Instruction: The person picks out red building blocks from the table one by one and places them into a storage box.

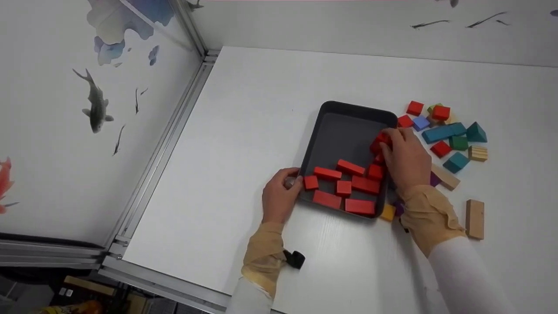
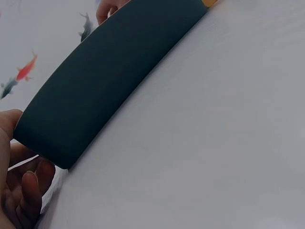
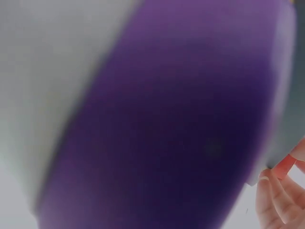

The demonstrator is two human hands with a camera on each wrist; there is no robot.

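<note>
Two hands work at one dark tray (image 1: 335, 131), which lies toward the right of the worktop (image 1: 244, 131) with its long axis running from the near edge toward the far edge. The right hand (image 1: 405, 159) reaches over the tray's right rim, its fingers curled round a red block (image 1: 380, 141) held just above the tray floor, so this hand is the nearer one. The left hand (image 1: 279, 196) grips the tray's near-left corner, thumb on the rim. Flat red blocks (image 1: 344, 187) fill the near end; the far end lies bare. Mixed coloured blocks (image 1: 449, 135) sit right of the tray.
</note>
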